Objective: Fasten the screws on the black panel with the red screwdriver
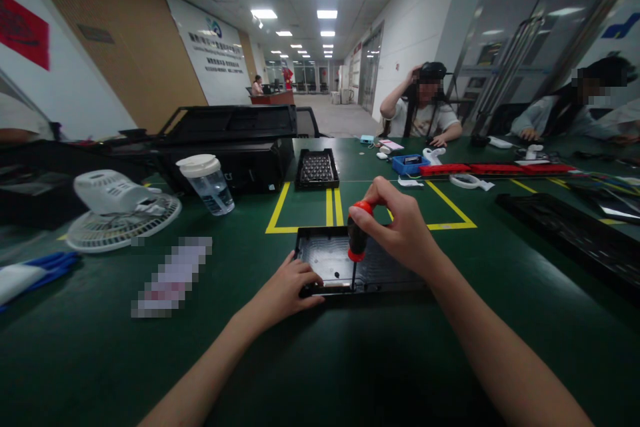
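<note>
A shallow black plastic tray-like panel (327, 247) lies on the green table in front of me. My right hand (395, 220) grips a red and black screwdriver (357, 233) by its handle, held upright. The screwdriver's shaft points down to the near edge of the panel, beside a pale strip (334, 287). At the panel's near left corner, my left hand (297, 283) is closed round the edge. The tip's contact with a screw is too small to make out.
Beyond the panel stands a black box of small parts (317, 169) near yellow tape lines. To the left are a clear cup (207, 183), a white fan (123, 210) and blue gloves (40, 273). A long black frame (565, 233) lies right. Two people sit across the table.
</note>
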Demonstrator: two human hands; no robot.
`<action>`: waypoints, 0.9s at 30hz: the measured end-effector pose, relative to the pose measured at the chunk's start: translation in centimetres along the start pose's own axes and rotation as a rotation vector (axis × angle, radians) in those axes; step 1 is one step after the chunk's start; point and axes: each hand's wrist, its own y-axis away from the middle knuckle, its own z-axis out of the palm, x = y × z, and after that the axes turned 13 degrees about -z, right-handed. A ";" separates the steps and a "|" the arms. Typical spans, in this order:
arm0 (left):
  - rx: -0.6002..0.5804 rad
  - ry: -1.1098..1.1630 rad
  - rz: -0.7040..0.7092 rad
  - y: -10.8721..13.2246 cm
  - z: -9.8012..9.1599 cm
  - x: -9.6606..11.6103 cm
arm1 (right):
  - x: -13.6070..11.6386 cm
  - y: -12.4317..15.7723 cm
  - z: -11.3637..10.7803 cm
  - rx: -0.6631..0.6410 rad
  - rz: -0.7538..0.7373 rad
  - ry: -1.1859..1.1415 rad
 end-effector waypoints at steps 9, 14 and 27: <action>0.005 -0.013 0.004 0.0 0.0 -0.1 | -0.2 0.0 0.3 0.042 -0.014 0.054; 0.004 -0.005 0.004 0.1 0.0 -0.1 | -0.2 0.0 0.5 0.067 -0.009 0.070; 0.003 -0.014 0.000 0.2 0.0 -0.2 | -0.5 0.1 1.0 0.091 0.024 0.103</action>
